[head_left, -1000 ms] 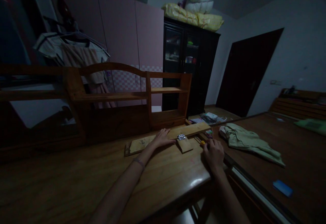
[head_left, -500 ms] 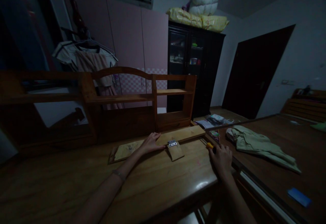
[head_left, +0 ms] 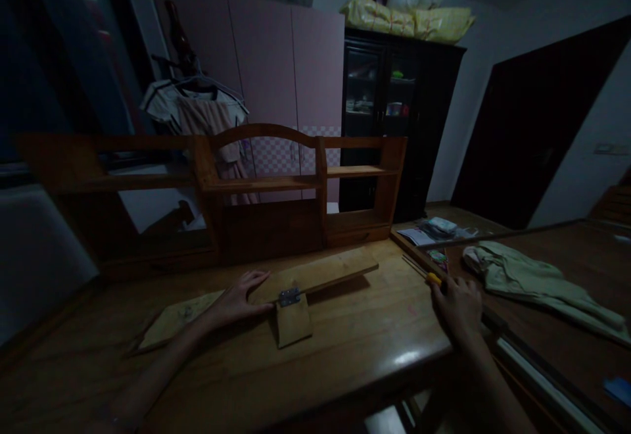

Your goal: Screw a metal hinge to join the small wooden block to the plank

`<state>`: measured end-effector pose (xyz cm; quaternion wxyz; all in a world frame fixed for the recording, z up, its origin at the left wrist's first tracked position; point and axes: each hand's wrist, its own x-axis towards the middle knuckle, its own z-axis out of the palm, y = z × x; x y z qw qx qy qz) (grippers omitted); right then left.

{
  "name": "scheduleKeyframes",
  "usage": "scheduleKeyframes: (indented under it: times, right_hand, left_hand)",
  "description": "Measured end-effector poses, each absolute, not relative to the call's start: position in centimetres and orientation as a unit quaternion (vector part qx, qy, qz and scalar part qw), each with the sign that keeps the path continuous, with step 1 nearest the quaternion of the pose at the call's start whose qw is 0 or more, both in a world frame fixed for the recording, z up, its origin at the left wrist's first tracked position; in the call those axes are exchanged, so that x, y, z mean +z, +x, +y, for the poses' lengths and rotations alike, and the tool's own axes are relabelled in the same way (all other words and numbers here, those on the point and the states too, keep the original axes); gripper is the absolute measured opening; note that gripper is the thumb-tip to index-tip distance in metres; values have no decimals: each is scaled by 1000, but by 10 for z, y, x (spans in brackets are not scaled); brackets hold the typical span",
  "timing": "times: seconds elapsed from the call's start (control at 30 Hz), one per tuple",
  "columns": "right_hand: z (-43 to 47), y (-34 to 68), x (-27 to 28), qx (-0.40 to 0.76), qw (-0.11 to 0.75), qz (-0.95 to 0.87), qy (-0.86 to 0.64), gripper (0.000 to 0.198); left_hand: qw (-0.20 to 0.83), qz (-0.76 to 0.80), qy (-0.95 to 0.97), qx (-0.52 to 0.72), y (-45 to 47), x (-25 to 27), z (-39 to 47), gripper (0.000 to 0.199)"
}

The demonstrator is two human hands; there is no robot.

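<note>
My left hand (head_left: 242, 299) grips a long wooden board (head_left: 335, 271) across its width, fingers over the far side and thumb by the near edge. The board's right end is raised a little, with a shadow beneath. A metal hinge (head_left: 289, 296) sits at the near edge, joining a short wooden piece (head_left: 294, 323) that points toward me. My right hand (head_left: 459, 302) is closed around a screwdriver with a yellow handle (head_left: 434, 279). Its shaft (head_left: 414, 265) points away to the left, apart from the board.
The wooden desk (head_left: 365, 342) carries a shelf unit (head_left: 266, 184) along its back. To the right, a brown surface (head_left: 542, 256) holds a pale green cloth (head_left: 537, 283) and a blue item (head_left: 618, 389). Papers and bags (head_left: 438, 229) lie beyond.
The board with its hinge and short piece has moved left and toward me, and its right end has come up. My right hand still holds the screwdriver. The view has turned slightly left.
</note>
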<state>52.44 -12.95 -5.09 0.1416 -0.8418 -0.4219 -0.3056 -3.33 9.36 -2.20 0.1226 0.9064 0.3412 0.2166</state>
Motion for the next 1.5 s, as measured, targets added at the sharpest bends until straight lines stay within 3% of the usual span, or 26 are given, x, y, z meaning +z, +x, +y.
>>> scheduleKeyframes:
  times: [0.6,1.07,1.27,1.5]
  right_hand:
    - [-131,531,-52,-331,110,-439,-828,41]
    - [-132,528,-51,-322,130,-441,-828,40]
    - [-131,528,-50,-313,141,-441,-829,40]
    - [-135,524,-44,-300,188,-447,-822,44]
  left_hand:
    - [129,356,904,200,-52,-35,100,84]
    - [165,303,930,129,-47,-3,99,86]
    - [210,274,913,216,-11,30,86,43]
    - [262,287,882,268,7,7,73,34]
